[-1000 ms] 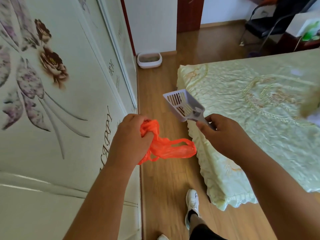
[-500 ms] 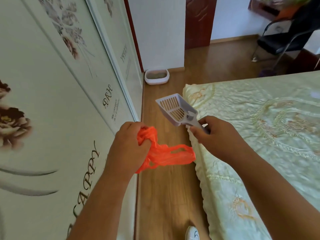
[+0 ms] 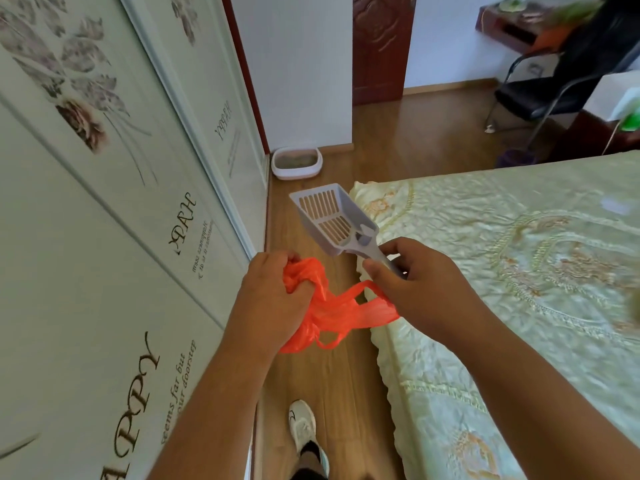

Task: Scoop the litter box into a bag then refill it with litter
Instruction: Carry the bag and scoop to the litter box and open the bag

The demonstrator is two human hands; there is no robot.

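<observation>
A: The litter box (image 3: 296,163) sits on the wooden floor (image 3: 408,147) at the far end of the aisle, against the white wall by the corner of the wardrobe (image 3: 114,216), well apart from the person. Greyish litter shows inside; whether there are clumps is too small to tell.

B: And the tools are both in hand. The right hand (image 3: 420,284) has its fingers and thumb wrapped round the handle of the grey slotted scoop (image 3: 330,218), pan pointing ahead and empty. The left hand (image 3: 273,301) is fisted on the bunched orange bag (image 3: 337,311), whose loops dangle beneath.

A: That bag looks like the weak point. It is crumpled, not open, and with the other hand occupied by the scoop, spreading its mouth could be awkward. A half-open bag probably means waste missing it and landing on the floor.

B: The thin plastic may also tear or slip from the fist under load. And the aisle is narrow, between the wardrobe and the bed (image 3: 502,271); the scoop could brush the quilted cover.

A: No refill litter is in view, either.
</observation>
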